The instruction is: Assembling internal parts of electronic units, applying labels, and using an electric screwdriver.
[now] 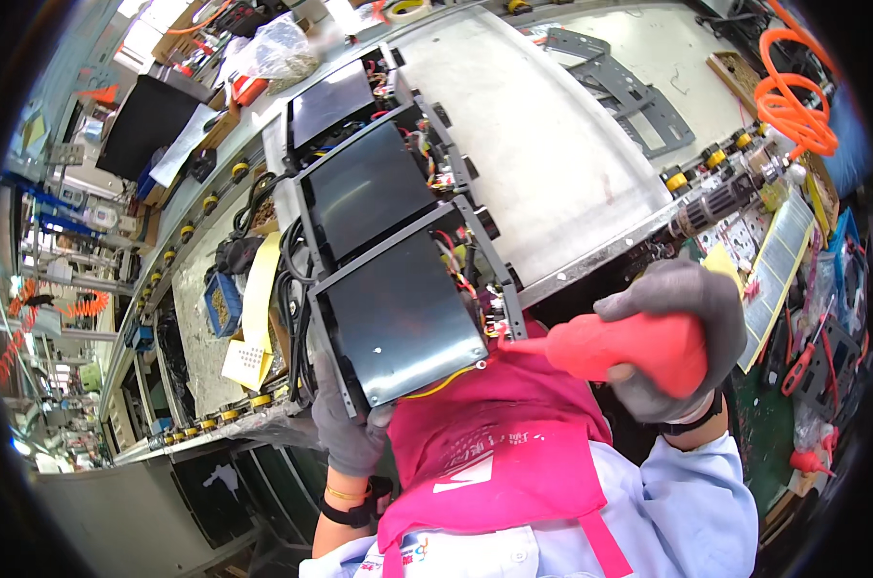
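In my right hand [682, 337], gloved in grey, is a red squeeze bottle [610, 352] lying sideways. Its narrow tip points left and reaches the right edge of the nearest metal chassis [403, 318], beside the wiring [463, 279]; whether it touches cannot be made out. The chassis has a dark, shiny top panel, and a yellow wire [441, 383] runs along its near edge. My left hand [348, 424], also gloved, grips the near left corner of the chassis, with the thumb by the front edge and fingers along the side.
Two similar chassis [369, 188] [330, 104] line up behind. Black cables [295, 260] and a yellow paper strip [258, 318] lie to the left, near a blue bin [222, 303]. At right are a grey metal bracket [629, 91], a coiled orange hose [793, 91] and a red-handled screwdriver [802, 366].
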`<state>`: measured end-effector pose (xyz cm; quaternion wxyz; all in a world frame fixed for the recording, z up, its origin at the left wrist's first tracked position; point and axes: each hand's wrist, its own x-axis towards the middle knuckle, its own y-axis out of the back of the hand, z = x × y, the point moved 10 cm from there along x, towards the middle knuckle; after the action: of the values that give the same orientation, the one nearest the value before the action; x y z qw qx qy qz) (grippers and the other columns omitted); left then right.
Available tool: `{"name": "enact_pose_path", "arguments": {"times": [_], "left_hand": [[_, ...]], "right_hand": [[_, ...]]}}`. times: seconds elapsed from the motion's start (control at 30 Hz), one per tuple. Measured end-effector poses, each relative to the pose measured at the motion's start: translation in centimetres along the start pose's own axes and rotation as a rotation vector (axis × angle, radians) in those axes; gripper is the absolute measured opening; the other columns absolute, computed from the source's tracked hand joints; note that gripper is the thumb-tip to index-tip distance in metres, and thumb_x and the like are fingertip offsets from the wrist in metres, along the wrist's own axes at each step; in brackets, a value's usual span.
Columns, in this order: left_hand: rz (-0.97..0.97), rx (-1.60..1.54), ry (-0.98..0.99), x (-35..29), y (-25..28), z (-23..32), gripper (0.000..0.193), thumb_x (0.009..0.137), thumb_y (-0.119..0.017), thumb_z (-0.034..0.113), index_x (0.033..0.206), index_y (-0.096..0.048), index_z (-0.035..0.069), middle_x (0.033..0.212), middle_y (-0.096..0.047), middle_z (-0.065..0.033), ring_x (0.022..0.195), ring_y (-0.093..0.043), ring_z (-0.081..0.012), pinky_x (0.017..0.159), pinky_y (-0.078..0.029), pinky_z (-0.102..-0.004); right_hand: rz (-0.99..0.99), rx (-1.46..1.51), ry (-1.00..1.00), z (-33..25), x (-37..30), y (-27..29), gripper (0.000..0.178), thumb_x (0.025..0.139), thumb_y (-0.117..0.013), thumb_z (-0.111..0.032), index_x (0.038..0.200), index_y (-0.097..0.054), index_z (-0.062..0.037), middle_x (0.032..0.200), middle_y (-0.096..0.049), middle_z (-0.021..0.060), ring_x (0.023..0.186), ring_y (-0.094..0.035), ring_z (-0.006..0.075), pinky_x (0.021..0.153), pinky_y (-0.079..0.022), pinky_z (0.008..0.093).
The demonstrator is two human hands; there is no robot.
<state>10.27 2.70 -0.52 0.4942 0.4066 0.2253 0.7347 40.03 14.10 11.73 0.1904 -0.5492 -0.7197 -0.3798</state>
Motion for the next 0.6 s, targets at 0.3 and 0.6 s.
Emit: {"name": "enact_pose_path", "arguments": {"times": [0.3,0.6], "left_hand": [[-0.035,-0.073,-0.013,8.6,6.2,-1.4,0.047,0.092,-0.044,0.024,0.128,-0.05,-0.006,0.115,-0.063,-0.0173,0.106,-0.061,-0.0242,0.095,-0.045,-0.0351],[-0.113,0.284,-0.058,26.2,-1.2,-13.7,0.065,0.087,-0.062,0.045,0.133,-0.045,0.003,0.123,-0.057,-0.0227,0.113,-0.056,-0.038,0.097,-0.044,-0.0418]], "right_hand": [[0.91,0.843,-0.582,12.1,-3.5,0.4,0.051,0.091,-0.062,-0.038,0.122,-0.049,-0.0009,0.1,-0.062,0.0107,0.086,-0.06,0.0165,0.072,-0.05,0.0274],[0.649,0.902,-0.575,15.6,-1.1,-3.6,0.038,0.09,-0.065,-0.031,0.114,-0.055,-0.0043,0.094,-0.063,0.0078,0.071,-0.058,0.0153,0.061,-0.05,0.0293]]}}
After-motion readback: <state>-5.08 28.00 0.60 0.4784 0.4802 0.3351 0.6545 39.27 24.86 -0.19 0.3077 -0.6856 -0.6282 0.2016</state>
